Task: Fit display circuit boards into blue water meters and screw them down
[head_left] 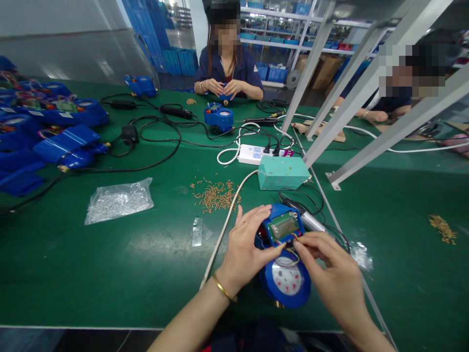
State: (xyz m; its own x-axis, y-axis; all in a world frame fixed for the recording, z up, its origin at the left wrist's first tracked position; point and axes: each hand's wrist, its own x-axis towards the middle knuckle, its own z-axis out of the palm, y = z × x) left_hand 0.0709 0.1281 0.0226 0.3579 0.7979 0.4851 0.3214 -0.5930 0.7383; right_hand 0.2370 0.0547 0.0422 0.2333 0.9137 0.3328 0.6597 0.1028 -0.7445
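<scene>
A blue water meter (286, 281) lies on the green table in front of me, its round dial towards me and its box with a green circuit board (285, 226) at the far end. My left hand (247, 242) grips the box from the left, fingers on its far edge and thumb near the wires. With thumb and index finger together, my right hand (326, 264) pinches the thin coloured wires (292, 253) between box and dial. The exact spot under the fingertips is hidden. An electric screwdriver (311, 221) lies just beyond the meter.
Brass-coloured screws (216, 196) lie in a loose pile beside a clear plastic bag (120, 200). A teal power box (283, 172), a white power strip (252, 154) and cables stand ahead. Blue meters (73, 146) crowd the left. Slanted metal posts (361, 110) rise at right; two co-workers sit opposite.
</scene>
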